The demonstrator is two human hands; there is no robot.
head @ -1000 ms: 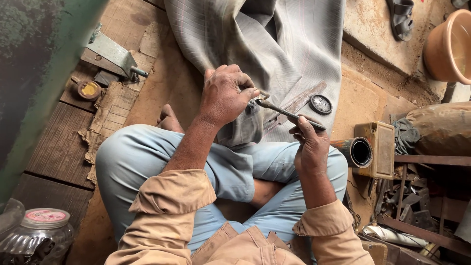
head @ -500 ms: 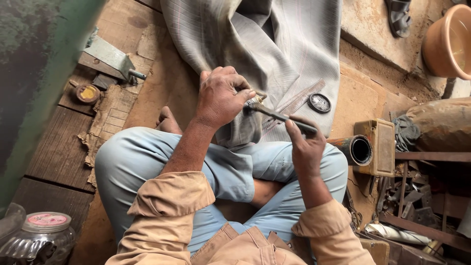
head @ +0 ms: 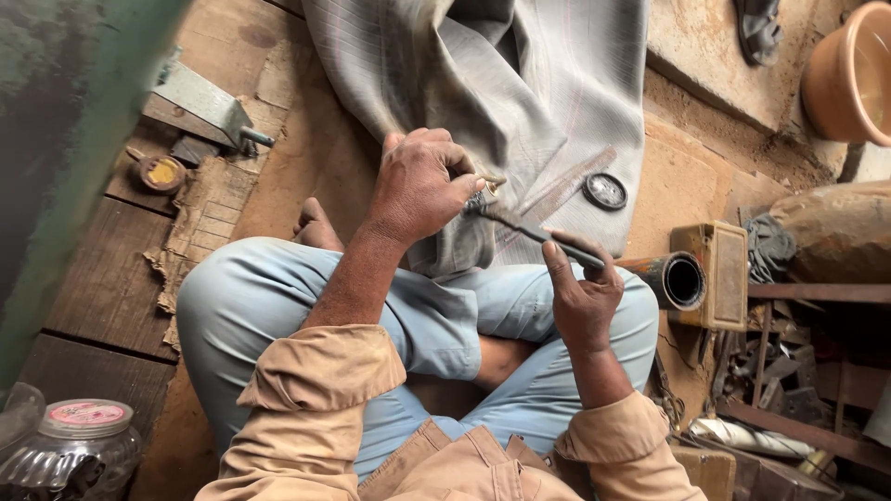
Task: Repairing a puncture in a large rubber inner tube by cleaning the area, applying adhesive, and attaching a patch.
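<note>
I sit cross-legged on a wooden floor with a grey striped cloth [head: 520, 102] spread before my knees. My left hand [head: 422, 186] is closed around a small brass-coloured piece [head: 489, 186] over the cloth's near edge. My right hand [head: 580, 292] grips a thin dark metal file [head: 524, 227], whose tip rests against that small piece. A round black disc [head: 605, 191] and a flat ruler-like strip [head: 566, 190] lie on the cloth just beyond the file.
A dark metal pipe [head: 673, 278] and a tan box [head: 719, 274] lie right of my knee, with scrap metal [head: 789, 371] behind. A terracotta bowl [head: 849, 79] stands top right. A grey metal block [head: 200, 97], a small tin [head: 160, 173] and a glass jar [head: 79, 450] sit left.
Both hands have stayed together on the small piece and file, and the file has shifted slightly along the piece. The view has drifted a little.
</note>
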